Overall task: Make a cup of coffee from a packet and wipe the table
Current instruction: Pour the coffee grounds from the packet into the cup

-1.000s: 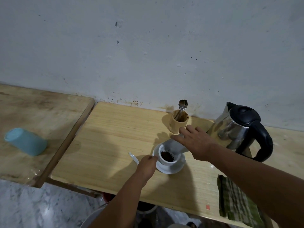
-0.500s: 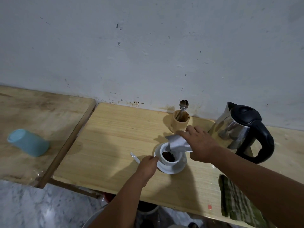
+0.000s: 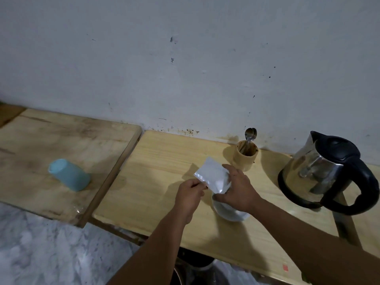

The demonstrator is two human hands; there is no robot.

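Head view: both hands on the coffee packet, right above the cup.

Going big to small from where I'm watching: pale wooden table [image 3: 164,161] runs along the wall, with a second wooden board [image 3: 61,140] butted up on the left. Steel kettle [image 3: 320,171] with the black handle stands at the far right, a blue cup [image 3: 68,174] lies on its side on the left board, and a wooden holder [image 3: 245,155] with a spoon [image 3: 249,134] stands by the wall. The white cup and saucer [image 3: 226,210] are mostly hidden under the right hand [image 3: 240,190], whose fingers curl around the white packet [image 3: 213,177] from the right side. Left hand [image 3: 190,194] pinches the packet's lower left corner between thumb and fingers. Packet's held tilted, just above the cup.
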